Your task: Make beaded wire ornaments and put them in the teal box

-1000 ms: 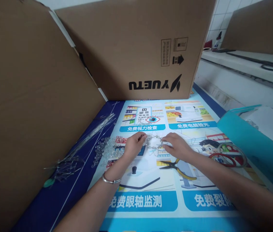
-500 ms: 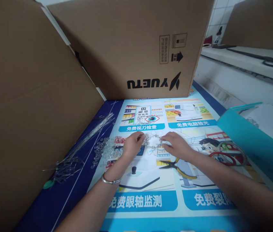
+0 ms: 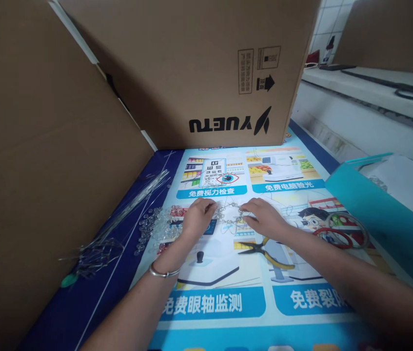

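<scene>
Both hands work a small beaded wire piece point(image 3: 231, 215) lying low over the printed poster point(image 3: 228, 292) on the counter. The left hand point(image 3: 196, 219) has its fingers point(image 3: 209, 206) pinched nearly closed on the piece's left end; the right hand point(image 3: 265, 218) pinches the right end the same way, fingers curled tight. The piece stretches between them, its long axis running left to right. Just left of the left hand lies a loose heap of clear beads point(image 3: 157, 227), and further left a bundle of thin wires point(image 3: 126, 214) pointing away up the counter. Pliers point(image 3: 265, 251) lie just beneath the right wrist. A teal box point(image 3: 378, 214) stands at right; its contents are unclear.
</scene>
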`<action>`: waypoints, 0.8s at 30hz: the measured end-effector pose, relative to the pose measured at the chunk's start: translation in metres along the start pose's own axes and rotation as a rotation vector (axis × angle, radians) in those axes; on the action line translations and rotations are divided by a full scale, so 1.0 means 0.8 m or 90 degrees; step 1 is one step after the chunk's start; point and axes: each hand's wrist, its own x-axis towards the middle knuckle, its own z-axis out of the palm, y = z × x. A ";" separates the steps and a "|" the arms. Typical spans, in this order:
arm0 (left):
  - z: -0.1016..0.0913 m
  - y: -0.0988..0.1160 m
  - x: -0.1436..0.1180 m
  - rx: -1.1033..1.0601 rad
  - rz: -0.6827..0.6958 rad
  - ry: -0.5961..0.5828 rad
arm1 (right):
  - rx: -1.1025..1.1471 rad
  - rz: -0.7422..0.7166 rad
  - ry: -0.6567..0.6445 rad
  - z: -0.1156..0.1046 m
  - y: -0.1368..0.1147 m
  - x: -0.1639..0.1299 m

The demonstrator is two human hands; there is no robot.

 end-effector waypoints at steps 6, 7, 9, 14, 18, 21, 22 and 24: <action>0.000 0.001 -0.001 -0.003 0.006 -0.002 | -0.026 0.016 0.015 0.003 0.003 0.000; 0.000 0.001 -0.001 -0.003 0.006 -0.002 | -0.032 0.023 0.019 0.004 0.003 0.001; 0.000 0.001 0.000 -0.003 0.006 -0.002 | -0.039 0.035 0.027 0.005 0.005 0.003; -0.001 0.002 -0.003 -0.009 0.010 -0.002 | -0.034 0.033 0.029 0.005 0.006 0.007; -0.005 0.005 -0.007 -0.016 0.024 -0.008 | -0.019 0.028 0.034 0.003 0.005 0.007; -0.008 0.008 -0.009 -0.020 0.035 -0.009 | -0.002 0.025 0.041 -0.001 0.005 0.006; -0.009 0.009 -0.010 -0.020 0.039 -0.010 | 0.004 0.022 0.042 -0.002 0.005 0.006; -0.010 0.012 -0.010 -0.020 0.049 -0.014 | 0.016 0.016 0.046 -0.005 0.005 0.007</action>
